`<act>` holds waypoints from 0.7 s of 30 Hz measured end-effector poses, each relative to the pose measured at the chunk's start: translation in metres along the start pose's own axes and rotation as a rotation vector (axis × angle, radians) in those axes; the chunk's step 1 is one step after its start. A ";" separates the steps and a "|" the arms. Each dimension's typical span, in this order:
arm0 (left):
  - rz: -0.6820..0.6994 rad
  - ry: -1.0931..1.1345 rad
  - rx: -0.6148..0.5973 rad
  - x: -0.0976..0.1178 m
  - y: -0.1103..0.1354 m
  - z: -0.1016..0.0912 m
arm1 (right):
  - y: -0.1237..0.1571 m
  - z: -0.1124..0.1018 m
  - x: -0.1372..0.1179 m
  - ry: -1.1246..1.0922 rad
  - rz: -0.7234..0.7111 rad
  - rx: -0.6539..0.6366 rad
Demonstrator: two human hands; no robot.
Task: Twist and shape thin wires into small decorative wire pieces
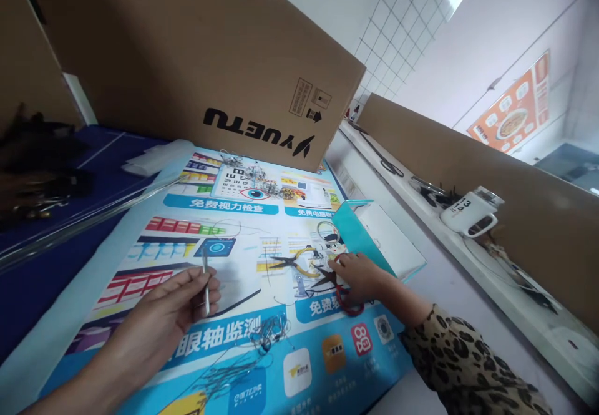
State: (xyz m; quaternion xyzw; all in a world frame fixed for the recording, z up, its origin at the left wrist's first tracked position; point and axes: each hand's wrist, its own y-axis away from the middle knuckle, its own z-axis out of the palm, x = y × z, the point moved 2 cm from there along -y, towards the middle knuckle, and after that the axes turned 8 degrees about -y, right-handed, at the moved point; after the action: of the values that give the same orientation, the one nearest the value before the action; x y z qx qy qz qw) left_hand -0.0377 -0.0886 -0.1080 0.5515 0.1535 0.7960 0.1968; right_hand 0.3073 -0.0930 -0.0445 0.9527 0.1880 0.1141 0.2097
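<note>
My left hand point(189, 293) pinches a slim silver tool point(206, 284), probably tweezers, upright between thumb and fingers above the printed sheet. On the right, my right hand point(358, 278) has its fingers curled at the handles of red-handled scissors point(327, 276), whose dark blades are spread and point left. Partly hidden under that hand are the red loops. Just left of the scissors lie yellow-handled pliers point(299, 261) with their jaws apart. A tangle of thin wire pieces point(271, 331) lies between my hands, nearer to me.
Another wire tangle point(262, 181) lies farther back, before a tall cardboard box point(234, 59). A teal open box point(384, 234) stands right of my right hand. Beyond it, a white ledge point(510, 296) carries a white mug point(468, 213). Clear plastic point(107, 212) lies at left.
</note>
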 end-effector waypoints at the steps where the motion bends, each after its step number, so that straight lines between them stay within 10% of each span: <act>1: 0.002 0.027 -0.054 -0.003 -0.002 -0.001 | 0.000 -0.002 0.001 -0.004 -0.021 -0.047; 4: 0.013 0.053 -0.149 -0.009 -0.004 -0.002 | -0.004 -0.017 0.004 -0.062 -0.060 -0.159; 9: 0.040 0.036 -0.166 -0.011 -0.004 -0.001 | -0.030 -0.039 -0.025 -0.058 -0.100 0.159; 21: 0.097 0.052 -0.168 -0.006 -0.001 0.001 | -0.071 -0.015 -0.080 0.213 -0.415 0.320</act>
State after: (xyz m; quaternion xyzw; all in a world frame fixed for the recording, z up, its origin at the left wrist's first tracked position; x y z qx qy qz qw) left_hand -0.0347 -0.0907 -0.1123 0.5192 0.0644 0.8286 0.1992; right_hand 0.2087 -0.0599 -0.0737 0.8974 0.4158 0.1370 0.0546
